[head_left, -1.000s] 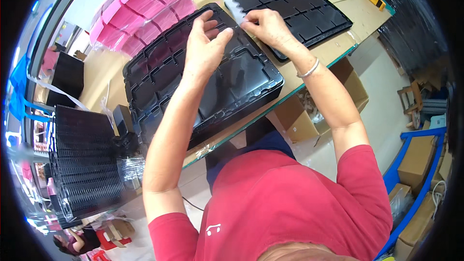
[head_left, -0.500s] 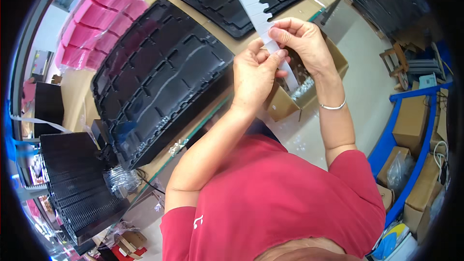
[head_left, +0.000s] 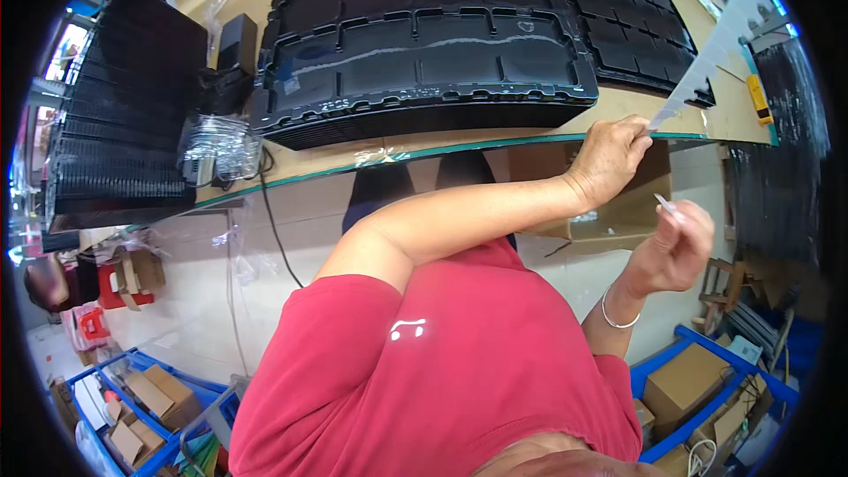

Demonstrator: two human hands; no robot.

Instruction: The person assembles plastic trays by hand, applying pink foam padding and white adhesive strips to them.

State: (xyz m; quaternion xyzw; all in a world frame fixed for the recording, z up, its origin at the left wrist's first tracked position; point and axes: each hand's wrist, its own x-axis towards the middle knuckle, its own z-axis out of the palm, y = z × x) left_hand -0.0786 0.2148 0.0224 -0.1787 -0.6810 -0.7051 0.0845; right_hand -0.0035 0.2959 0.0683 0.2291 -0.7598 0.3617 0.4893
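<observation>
A long white strip (head_left: 707, 62) with a toothed edge slants up to the right, past the table's edge. My left hand (head_left: 609, 162) is closed on its lower end, fingers pinched together. Lower and farther right, my right hand (head_left: 676, 247) is held apart from the strip. Between its thumb and fingers is a small white piece (head_left: 665, 204), thin and pointed; its exact kind is too small to tell. Under my left hand stands an open cardboard box (head_left: 654, 178) with small light bits inside, partly hidden by that arm.
Stacked black plastic trays (head_left: 424, 62) lie on the table (head_left: 459, 140), beside another flat black tray (head_left: 623, 22). At the left stand a tall black stack (head_left: 124, 115) and a coiled clear bundle (head_left: 221, 148). A yellow tool (head_left: 758, 99) lies at the right edge. Blue racks (head_left: 658, 371) hold cardboard boxes.
My hands have come apart; earlier both were on the strip. My right hand has drawn back toward me with the small white piece. The view has turned, showing more table at left.
</observation>
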